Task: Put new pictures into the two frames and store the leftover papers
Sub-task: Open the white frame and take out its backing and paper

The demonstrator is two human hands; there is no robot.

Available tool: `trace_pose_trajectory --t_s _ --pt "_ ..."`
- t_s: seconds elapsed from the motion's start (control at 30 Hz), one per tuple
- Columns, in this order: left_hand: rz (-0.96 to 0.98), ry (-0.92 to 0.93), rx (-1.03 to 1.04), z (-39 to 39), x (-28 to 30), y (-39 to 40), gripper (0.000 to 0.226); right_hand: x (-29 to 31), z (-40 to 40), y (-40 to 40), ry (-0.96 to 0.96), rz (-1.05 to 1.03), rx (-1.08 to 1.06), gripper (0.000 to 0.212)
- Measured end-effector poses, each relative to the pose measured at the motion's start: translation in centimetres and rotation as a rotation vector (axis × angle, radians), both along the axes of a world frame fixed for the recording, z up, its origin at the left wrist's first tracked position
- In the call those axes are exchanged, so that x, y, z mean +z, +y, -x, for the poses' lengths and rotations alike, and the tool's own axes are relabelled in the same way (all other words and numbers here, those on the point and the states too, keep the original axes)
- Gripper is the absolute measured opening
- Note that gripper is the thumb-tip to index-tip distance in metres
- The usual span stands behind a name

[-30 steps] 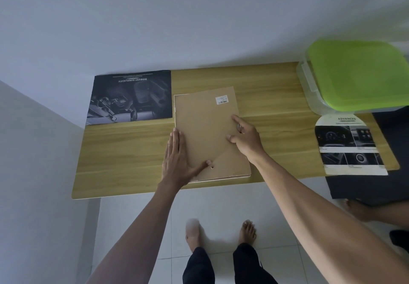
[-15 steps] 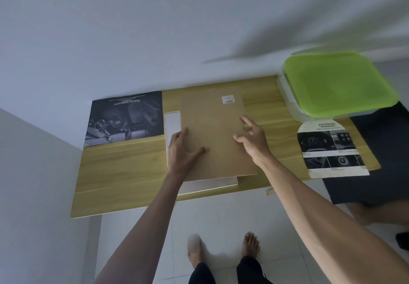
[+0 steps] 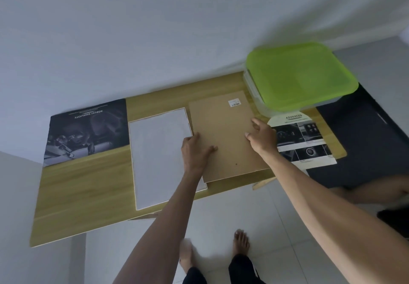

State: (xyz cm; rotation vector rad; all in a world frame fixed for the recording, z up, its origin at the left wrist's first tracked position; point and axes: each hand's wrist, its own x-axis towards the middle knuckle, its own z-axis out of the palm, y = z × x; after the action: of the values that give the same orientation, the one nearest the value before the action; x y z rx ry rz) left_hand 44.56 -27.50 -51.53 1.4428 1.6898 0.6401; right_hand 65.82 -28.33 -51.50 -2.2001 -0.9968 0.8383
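Observation:
A brown backing board (image 3: 223, 137) with a small white sticker lies on the wooden table (image 3: 88, 195), slid off to the right of the frame. My left hand (image 3: 194, 151) grips its left edge, thumb on top. My right hand (image 3: 261, 135) holds its right edge. The frame (image 3: 159, 157) lies face down to the left, showing a white sheet inside a pale rim. A dark car picture (image 3: 88, 129) lies at the far left. A second car picture (image 3: 303, 140), white with dark photos, lies at the right, partly under my right hand.
A clear box with a lime-green lid (image 3: 298, 75) stands at the table's back right corner. A dark surface (image 3: 363, 142) adjoins the table on the right. Another person's leg (image 3: 376, 186) shows at the right. My bare feet stand on the tiled floor below the table's front edge.
Both hands have slid the brown backing board to the right, off the frame. The white sheet inside the frame is now fully uncovered. The camera view has shifted.

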Motion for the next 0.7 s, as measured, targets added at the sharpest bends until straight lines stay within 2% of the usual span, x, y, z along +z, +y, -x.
trace_pose_trajectory --t_s 0.2,0.47,0.6,0.7 --pt "0.002 0.143 -0.028 -2.3 -0.6 0.5 0.053 -2.1 -1.6 0.6 -0.058 0.035 0.055 0.057" --pt "0.035 0.349 -0.072 -4.0 -1.5 0.7 0.05 -2.9 -2.0 0.8 -0.214 0.129 0.153 0.059" --pt "-0.031 0.332 -0.068 -3.9 -1.5 -0.1 0.042 -2.4 -1.6 0.8 -0.281 0.177 0.172 0.059" --pt "-0.137 0.28 -0.007 -2.0 -0.8 -0.6 0.048 -1.4 -0.7 1.1 -0.295 0.146 0.156 0.055"
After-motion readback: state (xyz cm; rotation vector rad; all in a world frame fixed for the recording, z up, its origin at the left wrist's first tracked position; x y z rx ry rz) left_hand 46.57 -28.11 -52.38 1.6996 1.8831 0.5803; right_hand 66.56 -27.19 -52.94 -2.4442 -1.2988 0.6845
